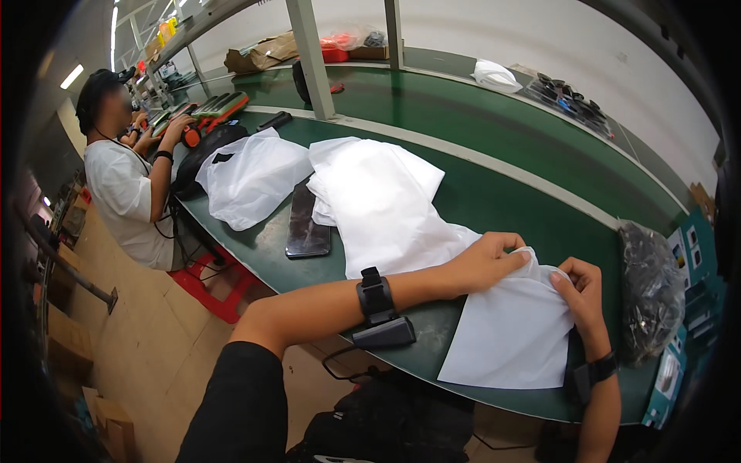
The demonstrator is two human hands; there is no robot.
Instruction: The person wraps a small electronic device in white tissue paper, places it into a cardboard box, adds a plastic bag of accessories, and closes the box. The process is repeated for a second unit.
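Observation:
A white thin bag point(505, 336) hangs between my two hands over the front edge of the green bench. My left hand point(494, 262) pinches its upper edge, fingers closed on the gathered material. On the other side of that edge, my right hand point(583, 297) grips it between thumb and fingers. Left of my hands lies a pile of similar white bags point(386, 204), partly behind my left forearm. A dark smartphone point(309, 228) rests flat beside the pile. Farther left, a crumpled white bag point(255, 177) lies on the bench.
A clear plastic bag with dark contents point(652, 297) stands at the right, beside teal boxes point(698, 247). Another person point(127, 170) works at the bench on the left, near a red stool point(216, 285). A metal post point(311, 62) rises behind the pile.

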